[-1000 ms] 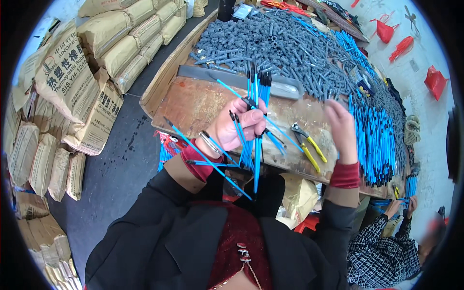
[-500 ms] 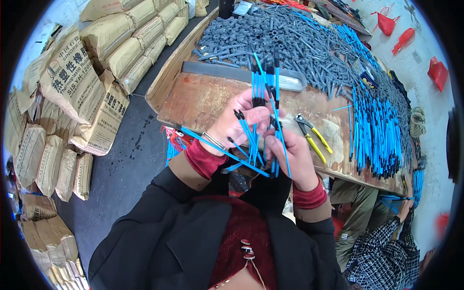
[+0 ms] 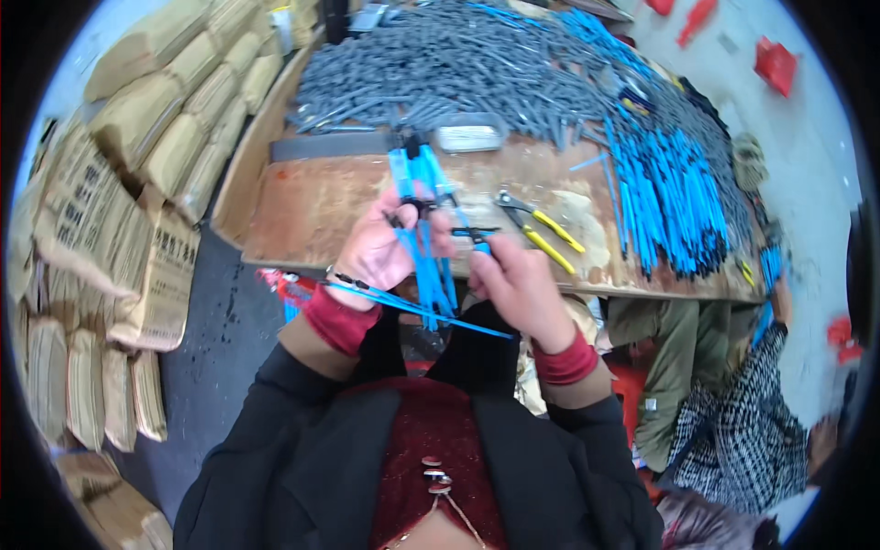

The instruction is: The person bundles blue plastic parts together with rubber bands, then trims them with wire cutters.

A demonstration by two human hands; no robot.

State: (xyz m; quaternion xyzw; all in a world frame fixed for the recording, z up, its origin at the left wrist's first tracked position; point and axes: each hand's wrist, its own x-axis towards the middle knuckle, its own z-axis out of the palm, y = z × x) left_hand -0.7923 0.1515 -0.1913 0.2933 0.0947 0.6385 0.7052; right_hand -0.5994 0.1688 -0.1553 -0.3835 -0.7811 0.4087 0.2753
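My left hand (image 3: 374, 249) is closed round a bundle of thin blue tubes (image 3: 427, 266) with black ends, held upright over the table's front edge. Just to its right, my right hand (image 3: 521, 286) pinches a black-tipped blue tube (image 3: 478, 246); motion blurs its outline. A few longer blue tubes (image 3: 431, 314) lie slantwise below the left palm, by the wrist. Cutting pliers with yellow handles (image 3: 554, 240) rest on the table, beyond my right hand and apart from it.
A big heap of grey plastic parts (image 3: 449, 69) covers the back of the wooden table (image 3: 312, 197). Many blue tubes (image 3: 665, 197) are piled at the right. A long grey tray (image 3: 330, 147) lies before the heap. Paper sacks (image 3: 110, 243) stand left; a co-worker's checked sleeve (image 3: 733, 431) shows lower right.
My right hand has moved off the bundle to the right and now pinches a tube. The bundle stays in my left hand. The whole view has shifted.
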